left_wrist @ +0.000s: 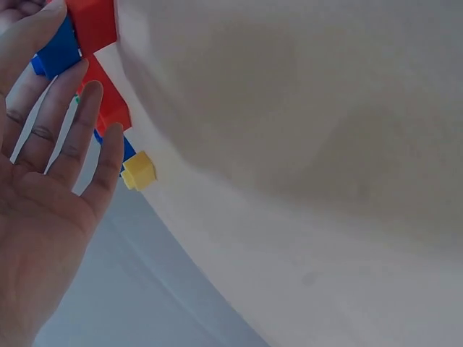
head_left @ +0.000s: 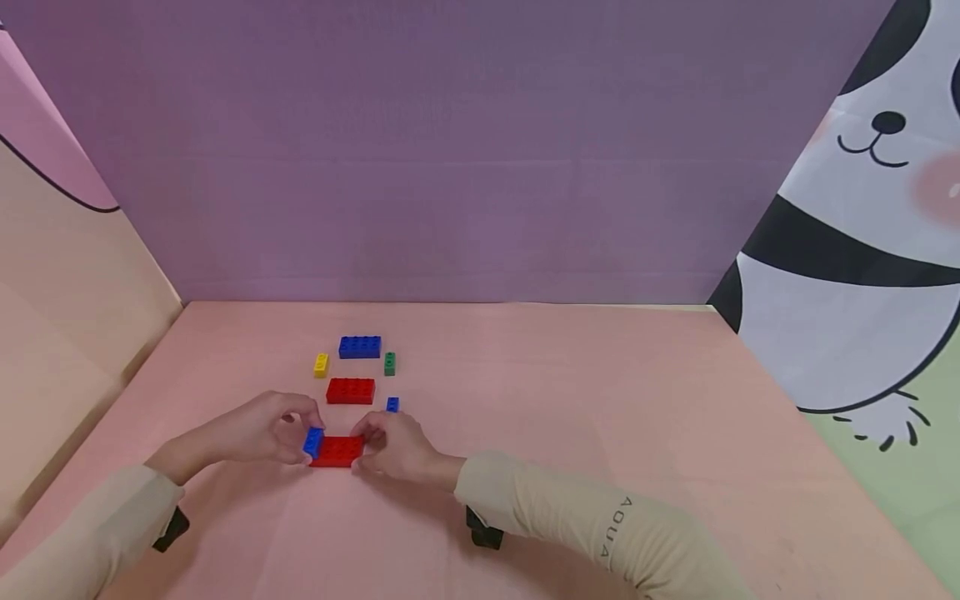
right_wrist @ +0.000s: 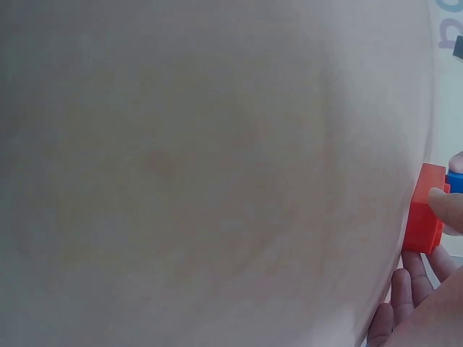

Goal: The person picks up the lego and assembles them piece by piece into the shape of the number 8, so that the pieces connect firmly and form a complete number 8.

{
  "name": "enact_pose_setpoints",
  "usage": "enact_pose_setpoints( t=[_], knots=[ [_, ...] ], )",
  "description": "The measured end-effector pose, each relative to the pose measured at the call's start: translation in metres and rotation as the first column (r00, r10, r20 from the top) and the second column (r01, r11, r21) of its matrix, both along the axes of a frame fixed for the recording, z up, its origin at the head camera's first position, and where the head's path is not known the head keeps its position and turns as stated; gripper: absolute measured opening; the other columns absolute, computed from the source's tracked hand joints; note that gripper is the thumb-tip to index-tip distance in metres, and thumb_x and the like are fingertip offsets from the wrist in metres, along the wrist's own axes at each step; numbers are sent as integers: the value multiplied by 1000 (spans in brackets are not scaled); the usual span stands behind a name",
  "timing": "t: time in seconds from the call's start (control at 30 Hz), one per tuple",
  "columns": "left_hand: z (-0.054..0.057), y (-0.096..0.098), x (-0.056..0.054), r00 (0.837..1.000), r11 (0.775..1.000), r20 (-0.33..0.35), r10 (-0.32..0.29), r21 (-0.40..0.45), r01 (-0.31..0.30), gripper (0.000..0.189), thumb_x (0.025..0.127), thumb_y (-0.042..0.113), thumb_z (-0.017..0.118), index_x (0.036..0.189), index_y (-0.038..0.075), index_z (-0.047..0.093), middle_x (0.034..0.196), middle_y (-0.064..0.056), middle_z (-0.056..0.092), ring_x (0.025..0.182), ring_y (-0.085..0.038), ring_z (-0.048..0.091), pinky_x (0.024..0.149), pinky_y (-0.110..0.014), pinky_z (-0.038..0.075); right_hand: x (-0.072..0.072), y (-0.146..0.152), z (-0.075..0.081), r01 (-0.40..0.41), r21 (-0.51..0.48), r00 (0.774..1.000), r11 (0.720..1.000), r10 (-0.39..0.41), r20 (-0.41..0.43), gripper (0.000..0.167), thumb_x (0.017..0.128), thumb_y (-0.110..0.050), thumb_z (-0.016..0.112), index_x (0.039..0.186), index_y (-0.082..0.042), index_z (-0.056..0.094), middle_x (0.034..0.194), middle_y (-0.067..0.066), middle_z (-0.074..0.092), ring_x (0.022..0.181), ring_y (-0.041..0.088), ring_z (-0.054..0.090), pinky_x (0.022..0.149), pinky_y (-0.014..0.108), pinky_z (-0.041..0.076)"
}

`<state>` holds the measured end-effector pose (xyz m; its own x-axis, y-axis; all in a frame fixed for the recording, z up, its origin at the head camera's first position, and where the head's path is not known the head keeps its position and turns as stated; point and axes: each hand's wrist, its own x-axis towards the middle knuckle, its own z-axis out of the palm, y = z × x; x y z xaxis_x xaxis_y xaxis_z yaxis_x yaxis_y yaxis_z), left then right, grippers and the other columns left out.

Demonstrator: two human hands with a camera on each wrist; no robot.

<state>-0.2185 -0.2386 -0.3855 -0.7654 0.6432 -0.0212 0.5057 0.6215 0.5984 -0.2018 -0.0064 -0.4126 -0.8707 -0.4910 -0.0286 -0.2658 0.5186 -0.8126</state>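
Observation:
A red building brick (head_left: 341, 451) lies near the front of the table, its long side facing me. On its left end sits a small blue brick (head_left: 313, 442), standing higher than the red studs. My left hand (head_left: 272, 431) pinches the small blue brick between thumb and fingers. In the left wrist view the thumb lies along the blue brick (left_wrist: 59, 50), beside the red one (left_wrist: 94, 25). My right hand (head_left: 399, 447) grips the red brick's right end, and the right wrist view shows its thumb on that brick (right_wrist: 419, 228).
Beyond the hands lie another red brick (head_left: 350, 391), a large blue brick (head_left: 360, 347), a small yellow brick (head_left: 321, 365) and a small green brick (head_left: 390, 364). A second small blue brick (head_left: 393, 404) lies just behind the right hand. A purple wall (head_left: 450, 167) backs the pink table (head_left: 600, 417).

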Motion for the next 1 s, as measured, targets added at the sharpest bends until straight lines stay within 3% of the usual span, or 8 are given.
enact_pose_setpoints(
  t=[0.3,1.0],
  knots=[
    [-4,0,-1,998,999,52,42,27,-44,31,68,26,79,92,22,59,89,10,61,95,-17,55,86,-53,45,0,1,2,-1,-7,1000,1000,1,-5,31,74,-9,74,102,-14,61,97,-2,62,86,7,55,75,12,47],
    [-8,0,0,996,997,46,75,32,-76,34,67,28,80,94,21,61,90,10,61,95,-18,54,85,-47,46,1,0,1,3,-9,1000,1000,-3,3,32,74,-10,74,103,-14,61,97,-3,61,87,7,55,75,12,47]
  ],
)
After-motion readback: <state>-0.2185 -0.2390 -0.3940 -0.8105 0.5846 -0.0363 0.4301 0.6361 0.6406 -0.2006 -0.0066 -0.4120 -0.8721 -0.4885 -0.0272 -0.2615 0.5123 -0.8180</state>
